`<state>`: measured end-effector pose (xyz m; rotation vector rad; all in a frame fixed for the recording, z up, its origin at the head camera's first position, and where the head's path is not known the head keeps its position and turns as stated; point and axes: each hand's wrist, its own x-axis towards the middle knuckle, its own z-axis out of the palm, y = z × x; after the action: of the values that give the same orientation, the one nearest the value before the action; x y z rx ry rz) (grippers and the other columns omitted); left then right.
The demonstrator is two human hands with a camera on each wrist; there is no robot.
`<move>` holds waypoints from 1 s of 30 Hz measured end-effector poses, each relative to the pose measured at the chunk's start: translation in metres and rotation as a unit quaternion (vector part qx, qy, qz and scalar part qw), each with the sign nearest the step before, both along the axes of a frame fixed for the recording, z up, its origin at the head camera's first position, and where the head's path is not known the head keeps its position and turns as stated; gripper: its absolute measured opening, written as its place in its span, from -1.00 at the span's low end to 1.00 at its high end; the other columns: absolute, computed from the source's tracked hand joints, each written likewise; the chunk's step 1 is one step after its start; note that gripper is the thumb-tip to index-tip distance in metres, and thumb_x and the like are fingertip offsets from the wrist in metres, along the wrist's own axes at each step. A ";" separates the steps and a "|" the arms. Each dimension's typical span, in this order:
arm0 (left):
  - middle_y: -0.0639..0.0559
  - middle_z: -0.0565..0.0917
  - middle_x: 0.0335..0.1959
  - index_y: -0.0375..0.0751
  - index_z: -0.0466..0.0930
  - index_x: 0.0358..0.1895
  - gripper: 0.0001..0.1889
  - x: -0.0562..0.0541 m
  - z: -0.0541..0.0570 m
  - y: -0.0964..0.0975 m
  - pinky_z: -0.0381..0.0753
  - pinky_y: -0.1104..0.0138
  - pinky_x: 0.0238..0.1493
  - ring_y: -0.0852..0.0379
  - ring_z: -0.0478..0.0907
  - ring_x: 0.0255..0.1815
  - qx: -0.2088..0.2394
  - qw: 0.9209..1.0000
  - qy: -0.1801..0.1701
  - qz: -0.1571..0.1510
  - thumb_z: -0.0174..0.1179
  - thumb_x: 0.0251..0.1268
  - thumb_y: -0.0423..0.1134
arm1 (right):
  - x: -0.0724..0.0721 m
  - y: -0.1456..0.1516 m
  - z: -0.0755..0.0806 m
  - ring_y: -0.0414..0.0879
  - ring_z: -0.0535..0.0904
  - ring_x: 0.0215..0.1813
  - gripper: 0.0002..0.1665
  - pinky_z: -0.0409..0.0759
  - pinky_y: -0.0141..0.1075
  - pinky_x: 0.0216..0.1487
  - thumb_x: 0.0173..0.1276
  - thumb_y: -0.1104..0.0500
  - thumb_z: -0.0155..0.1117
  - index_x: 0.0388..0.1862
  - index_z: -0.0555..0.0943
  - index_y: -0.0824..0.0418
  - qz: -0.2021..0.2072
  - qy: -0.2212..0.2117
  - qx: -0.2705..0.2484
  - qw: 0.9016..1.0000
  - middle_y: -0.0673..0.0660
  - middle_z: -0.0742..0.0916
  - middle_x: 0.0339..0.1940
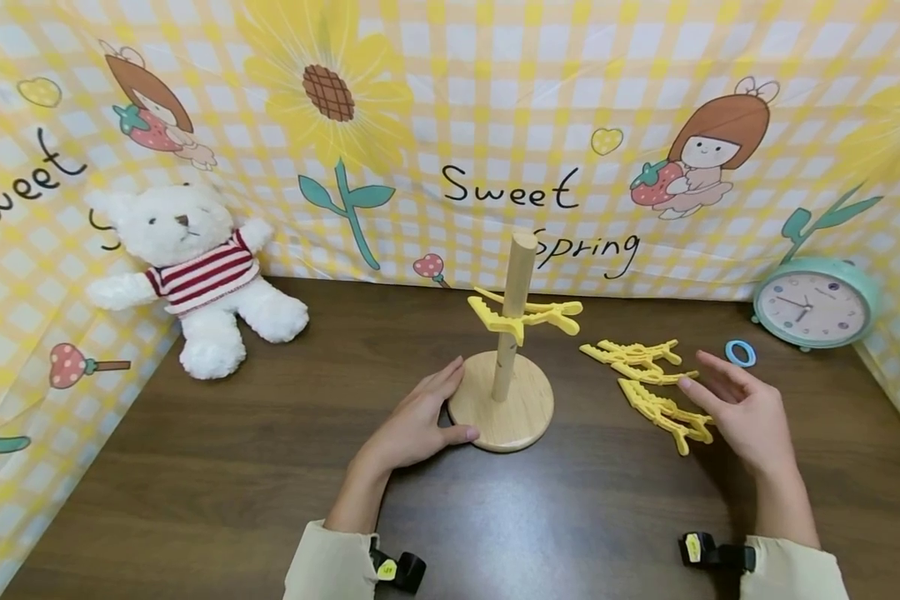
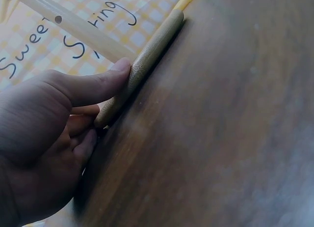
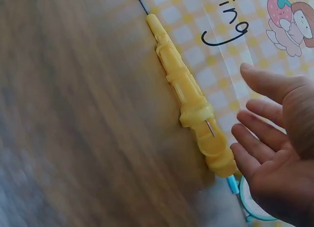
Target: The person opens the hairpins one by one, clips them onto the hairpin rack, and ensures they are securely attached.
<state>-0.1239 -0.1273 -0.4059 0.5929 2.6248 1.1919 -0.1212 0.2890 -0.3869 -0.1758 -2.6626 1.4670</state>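
Observation:
A round wooden base (image 1: 528, 417) carries an upright wooden post (image 1: 522, 267). Clamped across the post is one yellow alligator hair clip (image 1: 558, 315). My left hand (image 1: 412, 425) holds the base at its left edge; in the left wrist view the thumb (image 2: 105, 82) lies on the rim, with the other fingers around the side, partly hidden. Several more yellow hair clips (image 1: 645, 354) lie on the table right of the stand. Above their right ends hovers my right hand (image 1: 753, 421), fingers apart and holding nothing. The right wrist view has a yellow clip (image 3: 184, 84) beside those loose fingers.
A blue ring (image 1: 740, 353) lies behind the right hand, near a mint-green alarm clock (image 1: 813, 304) at the back right. On the left a white teddy bear (image 1: 202, 275) in a striped shirt leans against the checked cloth backdrop (image 1: 450, 100). The table (image 1: 270, 467) is dark wood.

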 end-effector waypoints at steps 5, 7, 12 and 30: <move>-0.08 0.03 0.65 -0.34 0.08 0.59 -0.06 -0.001 0.001 0.000 0.03 -0.02 0.53 -0.08 -0.04 0.63 0.000 1.000 0.000 0.000 0.45 0.27 -0.13 | -0.003 0.002 -0.008 0.30 0.39 0.43 -0.12 0.45 -0.69 -0.12 0.44 -0.05 0.37 0.55 0.30 0.36 0.017 -0.015 0.007 1.000 0.43 0.42 0.47; -0.09 0.03 0.65 -0.34 0.09 0.59 -0.06 -0.002 0.001 0.001 0.03 -0.01 0.53 -0.08 -0.04 0.63 0.000 1.000 0.003 -0.001 0.44 0.27 -0.13 | -0.005 0.002 -0.010 0.35 0.43 0.36 -0.13 0.45 -0.69 -0.16 0.44 -0.04 0.37 0.54 0.31 0.37 0.022 -0.014 0.016 1.000 0.48 0.46 0.42; -0.08 0.03 0.65 -0.35 0.08 0.59 -0.06 -0.004 0.002 0.002 0.03 -0.01 0.54 -0.08 -0.05 0.63 0.002 1.000 0.003 -0.004 0.44 0.27 -0.12 | -0.006 0.003 -0.014 -0.07 0.59 0.13 -0.24 0.48 -0.68 -0.20 0.44 0.06 0.37 0.47 0.39 0.42 0.020 -0.003 0.037 0.999 0.49 0.54 0.33; -0.11 0.04 0.65 -0.36 0.09 0.58 -0.06 0.000 0.000 0.000 0.05 -0.04 0.52 -0.12 -0.04 0.63 0.002 1.000 0.009 -0.003 0.44 0.27 -0.13 | -0.005 -0.003 -0.017 0.31 0.61 0.13 -0.43 0.50 -0.62 -0.32 0.43 0.14 0.38 0.28 0.56 0.46 -0.003 -0.005 0.097 0.995 0.48 0.67 0.11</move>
<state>-0.1234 -0.1274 -0.4063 0.6139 2.6338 1.1950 -0.1261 0.2863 -0.4042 -0.1756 -2.7894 1.1976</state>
